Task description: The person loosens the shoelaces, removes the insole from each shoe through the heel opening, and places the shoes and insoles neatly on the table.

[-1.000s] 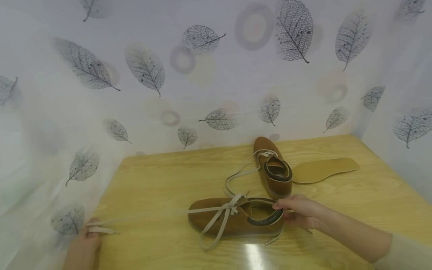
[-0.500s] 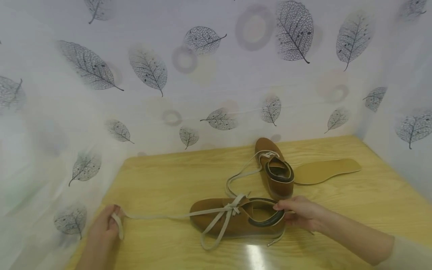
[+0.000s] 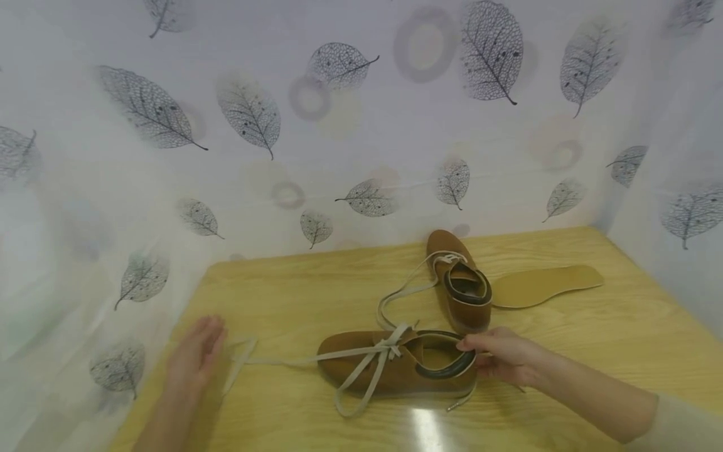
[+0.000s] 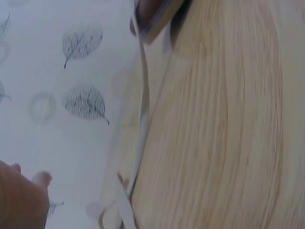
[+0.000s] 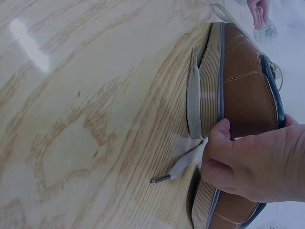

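A brown lace-up shoe (image 3: pixel 415 384) lies on the table, toe to the left. My right hand (image 3: pixel 508 355) grips its heel, thumb at the collar's rim; in the right wrist view the fingers lie against the brown heel leather (image 5: pixel 248 105). From the knot, a pale shoelace (image 3: pixel 282 362) runs left past the toe, and its far end sits folded beside my left hand (image 3: pixel 194 358). That hand is blurred, with loose fingers and nothing in them. The left wrist view shows the lace (image 4: pixel 144 90) apart from the left hand (image 4: pixel 21 198).
Behind stands a second brown shoe (image 3: pixel 471 314), its lace trailing left. A tan insole (image 3: pixel 542 287) lies to its right. The wooden table (image 3: pixel 271 301) is bordered by leaf-patterned white sheeting (image 3: pixel 384 138). Lace ends lie by the near shoe's heel, one with a dark tip (image 5: pixel 161 179).
My left hand has come rightward and up from the table's left edge and let go of the shoelace, which had been drawn out left. My right hand stays at the heel.
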Demonstrator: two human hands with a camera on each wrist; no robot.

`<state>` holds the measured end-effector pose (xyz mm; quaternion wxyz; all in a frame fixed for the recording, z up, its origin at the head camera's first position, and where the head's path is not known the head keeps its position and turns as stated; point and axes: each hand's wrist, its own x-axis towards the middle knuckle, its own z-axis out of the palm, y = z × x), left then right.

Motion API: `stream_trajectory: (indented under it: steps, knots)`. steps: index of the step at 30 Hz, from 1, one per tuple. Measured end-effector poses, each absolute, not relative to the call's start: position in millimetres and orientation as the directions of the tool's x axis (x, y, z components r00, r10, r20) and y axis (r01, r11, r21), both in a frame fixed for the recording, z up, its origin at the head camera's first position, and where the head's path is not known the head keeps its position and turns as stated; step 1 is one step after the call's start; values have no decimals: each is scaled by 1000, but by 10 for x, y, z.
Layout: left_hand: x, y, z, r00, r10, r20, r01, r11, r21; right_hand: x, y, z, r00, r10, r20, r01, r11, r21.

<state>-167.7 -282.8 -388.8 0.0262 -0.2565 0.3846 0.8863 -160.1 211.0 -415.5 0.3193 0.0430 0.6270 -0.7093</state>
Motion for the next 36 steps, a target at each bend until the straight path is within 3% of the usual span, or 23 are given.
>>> stream_trajectory:
  steps: [4,9,21,30,36]
  knots:
    - [-1728,-2605,-3869,-899,68,-433,-359,-681,638,-1616,2126,-4146,-791,-403,-461,507,-10,-862]
    - [-1828,-2304,-3877,-910,196,-366,-412,-545,731,-1653,2110,-4139,-786,-406,-466,514,-9,-858]
    - [-2083,-1531,-3837,-865,331,-376,-473,-292,831,-1739,2072,-4078,-771,-423,-476,526,-3,-850]
    - [-2063,-1083,-3889,-820,444,-361,-467,-154,871,-1717,2101,-4108,-768,-429,-476,521,14,-854]
    - [-2040,-865,-3931,-812,442,-381,-444,-44,895,-1702,2122,-4108,-766,-433,-476,524,10,-852]
